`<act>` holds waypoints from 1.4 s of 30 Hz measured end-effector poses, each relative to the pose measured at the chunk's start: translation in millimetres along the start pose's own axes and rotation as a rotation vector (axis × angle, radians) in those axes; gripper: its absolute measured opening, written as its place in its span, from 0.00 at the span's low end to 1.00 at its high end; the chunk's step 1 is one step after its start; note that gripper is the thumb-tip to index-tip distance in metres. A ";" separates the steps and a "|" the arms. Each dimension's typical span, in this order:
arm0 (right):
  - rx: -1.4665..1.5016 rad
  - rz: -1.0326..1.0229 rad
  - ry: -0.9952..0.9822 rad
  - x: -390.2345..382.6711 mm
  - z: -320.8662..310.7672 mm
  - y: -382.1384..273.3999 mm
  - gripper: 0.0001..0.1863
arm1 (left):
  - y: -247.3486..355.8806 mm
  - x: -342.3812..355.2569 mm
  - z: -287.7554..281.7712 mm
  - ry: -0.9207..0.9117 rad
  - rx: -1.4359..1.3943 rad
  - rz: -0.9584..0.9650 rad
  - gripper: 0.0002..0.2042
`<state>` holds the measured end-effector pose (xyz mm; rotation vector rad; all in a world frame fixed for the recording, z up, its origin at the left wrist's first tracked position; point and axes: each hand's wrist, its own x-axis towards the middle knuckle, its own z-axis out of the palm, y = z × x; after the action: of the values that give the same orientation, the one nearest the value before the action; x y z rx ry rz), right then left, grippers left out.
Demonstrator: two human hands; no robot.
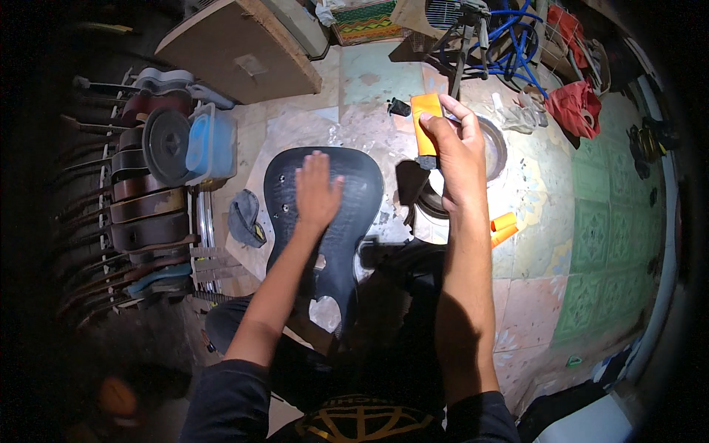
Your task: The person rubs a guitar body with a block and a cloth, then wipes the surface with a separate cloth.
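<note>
Patterned green tiles (591, 221) are set into the floor at the right, and a row of guitars (148, 229) is stacked along the left side. Beside that row, a grey round lid (166, 148) is propped against a translucent plastic tub (224, 140) with something blue inside. Near the middle, a black guitar body (358, 181) is laid on a pale, scuffed surface (292, 133), its broad end turned away from the person; greyish streaks are shown across its face, and two small holes are seen near its left edge. By the left hand (317, 198), the broad part is covered with a flat palm, the fingers kept nearly together and the thumb held apart. An orange-wrapped block (421, 139) is pinched between the thumb and fingers of the right hand (461, 162), which is raised clear of the guitar body, to its right. A grey fabric piece (244, 214) is placed just left of the body. Farther right, orange strips (504, 223) are seen, and blue hose (509, 37) is coiled near a red bag (572, 109).
</note>
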<state>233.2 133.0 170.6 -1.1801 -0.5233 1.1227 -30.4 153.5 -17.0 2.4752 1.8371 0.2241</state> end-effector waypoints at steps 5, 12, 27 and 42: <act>-0.022 -0.002 0.011 3.0 -1.0 5.0 0.29 | 67.7 -21.8 -8.9 -0.093 -0.084 0.274 0.36; -0.042 0.000 0.001 -2.3 -0.1 3.4 0.29 | 27.2 -35.7 -15.8 -0.119 -0.093 0.125 0.36; -0.038 -0.033 -0.039 -12.7 19.7 -2.8 0.29 | 22.9 -64.2 -29.4 -0.102 -0.120 0.118 0.41; -0.070 -0.021 -0.039 -11.4 17.7 -3.4 0.28 | 13.6 -68.3 -26.7 -0.061 -0.092 -0.034 0.43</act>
<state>215.5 131.0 182.3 -1.2126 -0.6082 1.1189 -40.7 83.1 5.3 2.3610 1.8013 0.2240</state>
